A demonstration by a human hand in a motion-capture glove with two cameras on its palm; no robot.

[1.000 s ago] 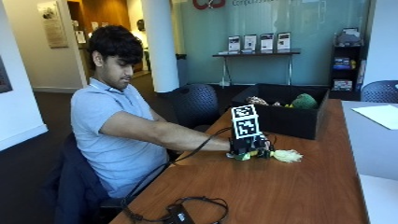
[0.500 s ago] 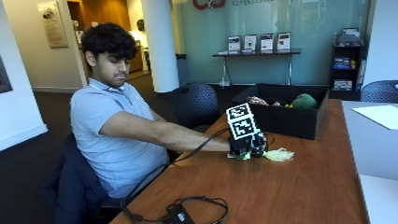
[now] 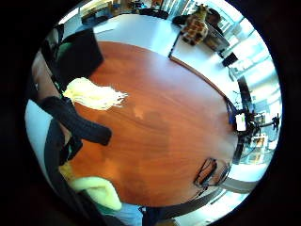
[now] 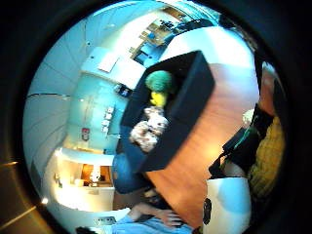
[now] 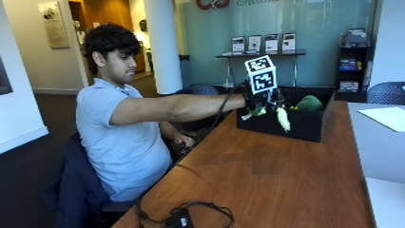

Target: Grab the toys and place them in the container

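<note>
the gloved right hand (image 5: 261,100) is held up above the wooden table (image 5: 265,180), just in front of the near wall of the black container (image 5: 307,124), with its fingers curled round a small toy (image 5: 282,118) whose pale yellow tassel hangs down below the hand. the same tassel (image 3: 96,96) is seen beside the palm, over the table top. inside the container a green toy (image 5: 309,103) and a brown spotted toy (image 4: 148,129) are lying.

One black container (image 5: 303,124) on the counter (image 5: 265,180); two toys inside it, a green one (image 5: 310,103) and a brown one (image 4: 148,129); one yellow-tasselled toy (image 5: 280,117) beside the container's near wall.
</note>
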